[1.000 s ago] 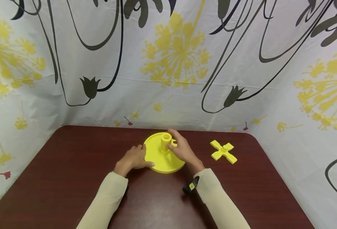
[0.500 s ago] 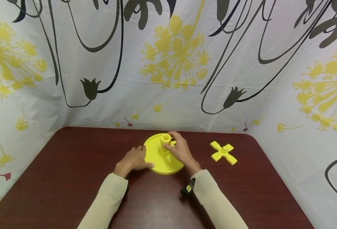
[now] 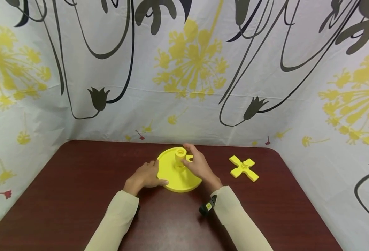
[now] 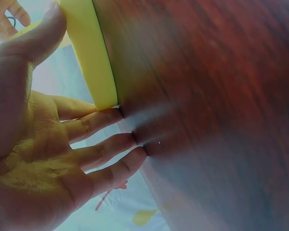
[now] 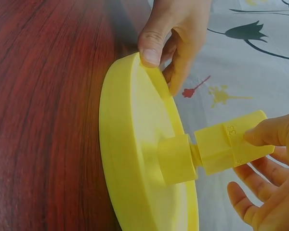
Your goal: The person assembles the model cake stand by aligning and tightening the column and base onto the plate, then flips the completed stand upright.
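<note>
A yellow disc (image 3: pixel 175 176) lies flat on the dark red table (image 3: pixel 77 181), and a short yellow post (image 3: pixel 180 156) stands up from its middle. My left hand (image 3: pixel 150 173) holds the disc's left rim (image 4: pixel 94 57), thumb on top, fingers (image 4: pixel 111 144) against the table beside the edge. My right hand (image 3: pixel 195 164) pinches the post from the right. In the right wrist view the post is a round collar (image 5: pixel 177 159) with a squarish block (image 5: pixel 229 143) on it, and my right hand's fingers (image 5: pixel 267 137) rest on that block.
A yellow cross-shaped piece (image 3: pixel 244 167) lies on the table to the right of the disc, apart from both hands. A flower-printed curtain (image 3: pixel 190 69) closes in the table at the back and both sides. A black wrist device (image 3: pixel 207 206) sits under my right sleeve.
My right hand's fingers have shifted slightly around the post. The left hand, the disc and the cross have stayed in place.
</note>
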